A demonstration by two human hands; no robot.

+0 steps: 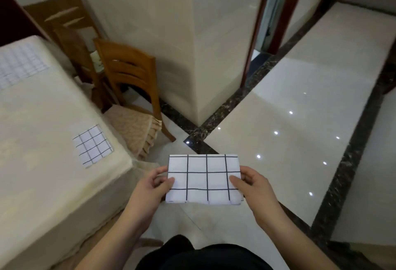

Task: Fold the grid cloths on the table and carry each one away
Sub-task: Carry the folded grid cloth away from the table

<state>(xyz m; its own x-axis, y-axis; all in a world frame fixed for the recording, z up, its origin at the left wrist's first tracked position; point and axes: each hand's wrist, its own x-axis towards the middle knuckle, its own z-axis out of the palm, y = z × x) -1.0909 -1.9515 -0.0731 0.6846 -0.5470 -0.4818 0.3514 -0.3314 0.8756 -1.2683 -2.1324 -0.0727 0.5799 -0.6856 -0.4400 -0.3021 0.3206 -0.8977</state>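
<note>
A folded white cloth with a dark grid (204, 178) is held flat in the air over the floor, in front of my body. My left hand (150, 186) pinches its left edge and my right hand (252, 184) pinches its right edge. To the left stands the table (38, 173) under a cream cover. A small folded grid cloth (92, 145) lies near the table's right edge. A larger grid cloth (19, 65) lies spread at the table's far left.
Two wooden chairs (130, 81) with a beige cushion stand against the table's right side. A cream pillar (192, 44) rises straight ahead. Glossy tiled floor (300, 108) with dark marble strips stretches to the right toward a doorway (276, 12).
</note>
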